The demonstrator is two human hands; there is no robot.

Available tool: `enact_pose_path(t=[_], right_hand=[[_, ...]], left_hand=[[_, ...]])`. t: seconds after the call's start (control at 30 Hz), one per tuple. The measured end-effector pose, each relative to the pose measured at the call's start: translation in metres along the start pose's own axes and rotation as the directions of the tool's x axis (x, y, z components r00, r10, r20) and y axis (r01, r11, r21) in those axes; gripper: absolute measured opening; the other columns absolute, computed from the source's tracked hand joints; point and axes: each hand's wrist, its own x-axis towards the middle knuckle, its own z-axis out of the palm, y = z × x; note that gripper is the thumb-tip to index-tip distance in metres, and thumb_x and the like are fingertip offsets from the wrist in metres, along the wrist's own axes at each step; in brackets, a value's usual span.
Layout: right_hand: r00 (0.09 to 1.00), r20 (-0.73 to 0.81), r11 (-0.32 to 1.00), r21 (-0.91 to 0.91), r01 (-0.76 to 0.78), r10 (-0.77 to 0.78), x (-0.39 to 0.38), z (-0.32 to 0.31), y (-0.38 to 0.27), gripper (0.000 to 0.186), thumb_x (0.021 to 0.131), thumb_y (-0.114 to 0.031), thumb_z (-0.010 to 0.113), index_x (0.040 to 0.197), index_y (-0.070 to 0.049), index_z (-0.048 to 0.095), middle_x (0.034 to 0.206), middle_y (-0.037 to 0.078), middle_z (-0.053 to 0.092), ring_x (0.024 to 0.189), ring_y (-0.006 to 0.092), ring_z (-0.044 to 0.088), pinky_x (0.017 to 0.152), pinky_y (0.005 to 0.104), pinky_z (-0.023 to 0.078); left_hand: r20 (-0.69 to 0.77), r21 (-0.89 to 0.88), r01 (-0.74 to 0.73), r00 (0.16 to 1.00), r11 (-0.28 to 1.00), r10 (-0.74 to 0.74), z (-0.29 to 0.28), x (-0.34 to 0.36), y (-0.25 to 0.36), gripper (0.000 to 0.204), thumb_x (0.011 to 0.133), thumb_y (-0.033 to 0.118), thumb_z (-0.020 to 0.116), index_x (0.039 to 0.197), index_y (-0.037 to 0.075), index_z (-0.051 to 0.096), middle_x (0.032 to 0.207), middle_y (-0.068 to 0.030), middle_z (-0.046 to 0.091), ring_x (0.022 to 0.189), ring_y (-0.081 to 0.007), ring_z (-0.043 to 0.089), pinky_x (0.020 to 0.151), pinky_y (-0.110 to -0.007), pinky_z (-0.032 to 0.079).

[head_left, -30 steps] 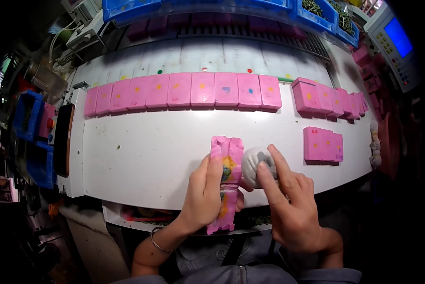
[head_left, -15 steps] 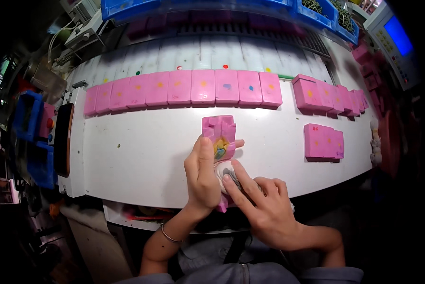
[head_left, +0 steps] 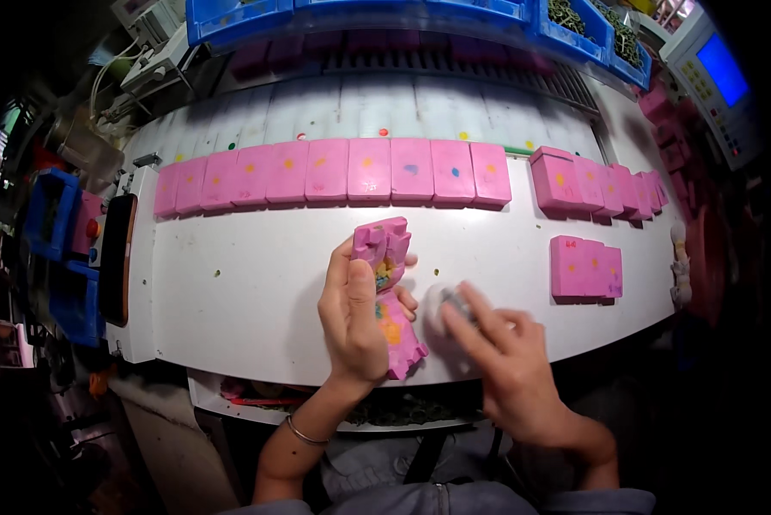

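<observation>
Two bare hands are working at the near edge of a white table (head_left: 248, 292). The left hand (head_left: 351, 322) is wrapping around a pink mould (head_left: 387, 292) that is lying lengthwise on the table, its far end pointing away from the person and its near end reaching the table's front edge; the fingers are curling over the mould's left side and the thumb is pressing along its top, so the hand is closing on the mould. Yellow and orange patches are showing in the mould's open face. The right hand (head_left: 505, 360) is resting just beside the mould on its right, its fingers bent over a small pale round object (head_left: 441, 305) and gripping it, though motion blur is hiding how tightly. Beyond the hands, a long row of pink blocks (head_left: 368, 169) with coloured dots is lying across the table, a second group (head_left: 595, 184) is leaning at the right, and a short stack (head_left: 584, 266) is sitting near the right edge
</observation>
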Motion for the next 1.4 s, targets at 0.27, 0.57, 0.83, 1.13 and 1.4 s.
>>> enact_pose_path(t=[0.27, 0.57, 0.83, 1.13, 1.4], right_hand=[[0.965, -0.229, 0.666, 0.741, 0.087, 0.129, 0.026, 0.001, 0.008, 0.055, 0.079, 0.005, 0.055, 0.132, -0.002, 0.041, 0.12, 0.017, 0.05, 0.104, 0.0232, 0.052, 0.085, 0.0302, 0.044], [0.983, -0.156, 0.582, 0.81, 0.07, 0.1, 0.027, -0.002, 0.008, 0.047, 0.082, -0.007, 0.064, 0.126, -0.002, 0.049, 0.104, 0.01, 0.057, 0.09, 0.0164, 0.053, 0.079, 0.0288, 0.045], [0.954, -0.222, 0.578, 0.814, 0.066, 0.202, 0.033, -0.009, 0.004, 0.024, 0.075, 0.001, 0.067, 0.098, 0.001, 0.06, 0.09, 0.01, 0.058, 0.081, 0.0161, 0.055, 0.072, 0.0254, 0.044], [0.931, -0.3, 0.727, 0.684, 0.057, 0.21, 0.023, -0.012, 0.041, 0.066, 0.071, -0.017, 0.069, 0.126, 0.005, 0.041, 0.11, 0.013, 0.054, 0.099, 0.0207, 0.054, 0.082, 0.0315, 0.043], [0.937, -0.041, 0.933, -0.08, -0.35, 0.348, -0.058, -0.074, 0.14, 0.085, 0.054, -0.005, 0.067, 0.133, 0.0, 0.036, 0.141, 0.019, 0.029, 0.131, 0.0362, 0.025, 0.107, 0.0389, 0.025]], left_hand=[[0.317, 0.078, 0.104, 0.941, 0.992, -0.123, -0.003, -0.012, 0.006, 0.062, 0.096, 0.047, 0.024, 0.128, -0.003, 0.043, 0.098, -0.0116, 0.063, 0.084, -0.0145, 0.059, 0.077, -0.025, 0.047], [0.35, 0.157, 0.17, 0.912, 0.973, -0.215, -0.004, -0.011, 0.016, 0.113, 0.067, 0.086, 0.014, 0.13, -0.006, 0.033, 0.083, -0.0148, 0.06, 0.069, -0.0178, 0.061, 0.067, -0.028, 0.052], [0.459, 0.08, 0.16, 0.87, 0.984, -0.179, 0.001, -0.005, 0.02, 0.082, 0.08, 0.052, 0.061, 0.13, -0.008, 0.036, 0.094, -0.0126, 0.062, 0.081, -0.0143, 0.06, 0.07, -0.024, 0.049], [0.316, 0.016, 0.182, 0.932, 0.983, -0.178, -0.035, 0.026, 0.057, 0.044, 0.092, 0.032, 0.053, 0.128, 0.007, 0.046, 0.081, -0.004, 0.061, 0.066, -0.0061, 0.056, 0.057, -0.02, 0.045], [-0.286, 0.577, 0.084, 0.952, 0.812, 0.105, -0.211, 0.214, 0.111, 0.021, 0.084, 0.019, 0.059, 0.088, -0.001, 0.062, 0.079, -0.0025, 0.06, 0.07, -0.0108, 0.059, 0.063, -0.025, 0.051]])
